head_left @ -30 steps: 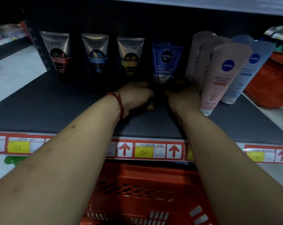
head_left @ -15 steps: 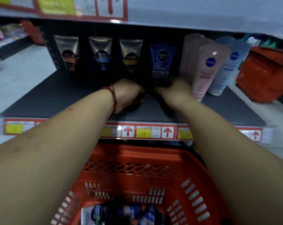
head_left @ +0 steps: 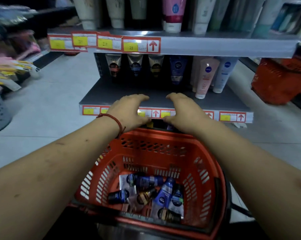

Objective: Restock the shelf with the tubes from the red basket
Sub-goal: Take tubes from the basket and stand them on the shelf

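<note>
Dark shelf (head_left: 111,90) ahead, stocked tubes (head_left: 176,70) upright along its back. Just below sits the red basket (head_left: 163,134), and in its bottom the heap of tubes (head_left: 146,193) lies flat and jumbled, long axes every which way. That heap is beneath both hands and closer to the body. Left hand (head_left: 129,111) and right hand (head_left: 182,113) hover palm-down over the shelf lip, neither clearly nearer. Each grip is wide and loose, holding nothing.
</note>
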`<state>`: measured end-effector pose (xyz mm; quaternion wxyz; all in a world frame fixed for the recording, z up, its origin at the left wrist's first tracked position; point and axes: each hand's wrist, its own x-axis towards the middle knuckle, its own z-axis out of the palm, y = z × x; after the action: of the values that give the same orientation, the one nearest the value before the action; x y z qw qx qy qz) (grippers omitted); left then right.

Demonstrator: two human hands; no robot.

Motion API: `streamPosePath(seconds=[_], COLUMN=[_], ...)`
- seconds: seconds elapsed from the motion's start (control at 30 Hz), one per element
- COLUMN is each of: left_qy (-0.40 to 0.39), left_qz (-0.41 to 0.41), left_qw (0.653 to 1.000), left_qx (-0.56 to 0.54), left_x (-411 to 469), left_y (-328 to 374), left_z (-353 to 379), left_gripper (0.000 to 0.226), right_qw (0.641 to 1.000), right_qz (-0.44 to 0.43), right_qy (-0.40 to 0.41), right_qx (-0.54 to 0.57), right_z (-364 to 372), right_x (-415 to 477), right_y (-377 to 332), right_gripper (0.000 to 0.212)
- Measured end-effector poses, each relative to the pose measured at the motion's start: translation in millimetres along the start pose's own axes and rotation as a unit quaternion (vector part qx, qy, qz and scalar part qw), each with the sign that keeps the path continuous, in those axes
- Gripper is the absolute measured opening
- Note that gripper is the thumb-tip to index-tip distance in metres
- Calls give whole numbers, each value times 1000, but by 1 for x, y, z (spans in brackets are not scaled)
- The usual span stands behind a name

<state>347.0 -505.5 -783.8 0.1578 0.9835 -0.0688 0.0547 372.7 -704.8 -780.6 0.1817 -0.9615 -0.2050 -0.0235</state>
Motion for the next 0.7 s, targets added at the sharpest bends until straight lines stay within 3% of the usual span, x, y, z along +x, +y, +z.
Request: streamPosePath(seconds=[0.13, 0.23, 0.33, 0.7], left_qy=[-28, -52, -116, -293], left_qz=[-14, -36, -57, -44], left_qw=[999, 998, 989, 955], left_qx=[36, -21, -66, -13], left_x=[-42, -68, -92, -107], left_y=[-1, -7, -11, -35], left_z=[1, 14, 30, 97], left_gripper=[76, 73, 74, 78], right_qw=[1000, 998, 994, 969], right_qz=[-1, 5, 29, 32], right_qy=[-27, -58, -77, -243], right_qx=[13, 34, 71, 23], right_z=[14, 31, 52, 123], right_x=[-40, -66, -89, -97], right_y=[-20, -28, -32, -17], right_gripper=[73, 74, 74, 74])
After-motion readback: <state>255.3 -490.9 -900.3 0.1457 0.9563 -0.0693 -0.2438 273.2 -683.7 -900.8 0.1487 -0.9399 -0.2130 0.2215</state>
